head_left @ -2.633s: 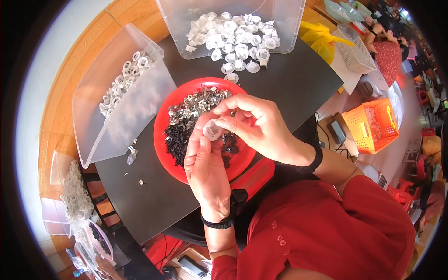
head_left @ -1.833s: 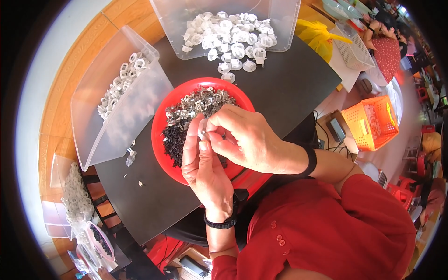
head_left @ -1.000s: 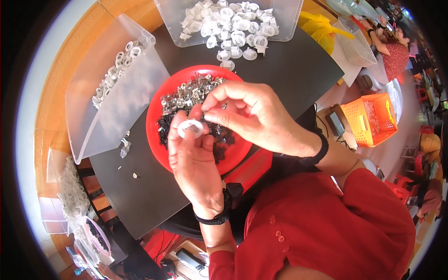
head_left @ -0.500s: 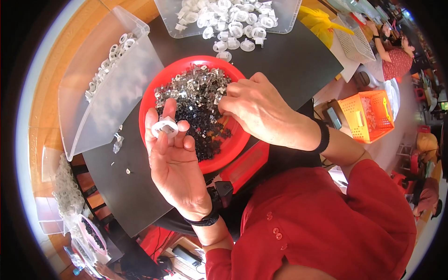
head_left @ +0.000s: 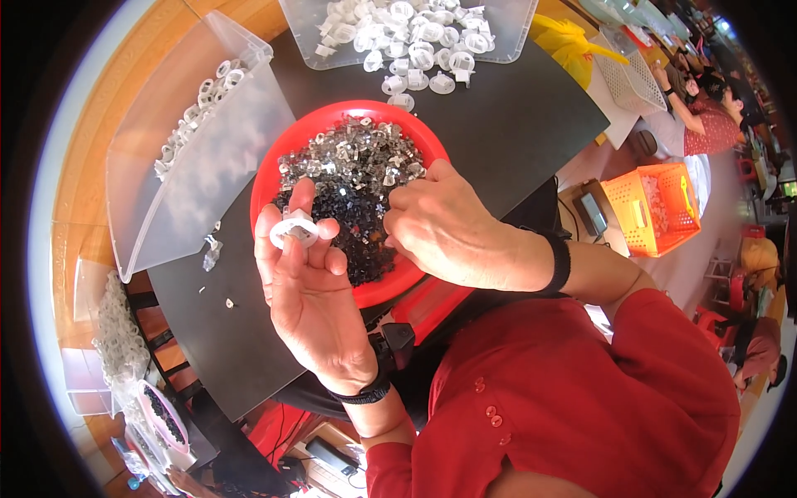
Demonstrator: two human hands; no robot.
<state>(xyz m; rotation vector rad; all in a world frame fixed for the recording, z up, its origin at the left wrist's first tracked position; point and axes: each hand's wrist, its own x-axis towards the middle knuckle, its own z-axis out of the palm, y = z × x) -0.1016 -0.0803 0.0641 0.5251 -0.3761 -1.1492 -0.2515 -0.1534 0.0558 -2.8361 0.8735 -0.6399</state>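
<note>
My left hand (head_left: 311, 282), palm up, grips a round white plastic ring part (head_left: 294, 230) between thumb and fingers at the left side of a red basin (head_left: 274, 153). Small clear and black plastic pieces (head_left: 353, 178) are heaped in the basin. Over the basin's right side is my right hand (head_left: 444, 224), its fingers bent together and pointing down at the pieces. Whatever its fingertips pinch, if anything, is hidden behind the hand.
A clear bin (head_left: 303, 33) at the back spills white ring parts (head_left: 415, 79) onto the dark table (head_left: 515, 124). Left of the basin a tilted clear bin (head_left: 199, 158) holds more. An orange basket (head_left: 652, 212) stands to the right, near a yellow bag (head_left: 569, 50). Another person (head_left: 706, 116) sits beyond.
My right hand has moved down and slightly left along the basin's right side, uncovering more of the heap. My left hand keeps the white ring part almost in place.
</note>
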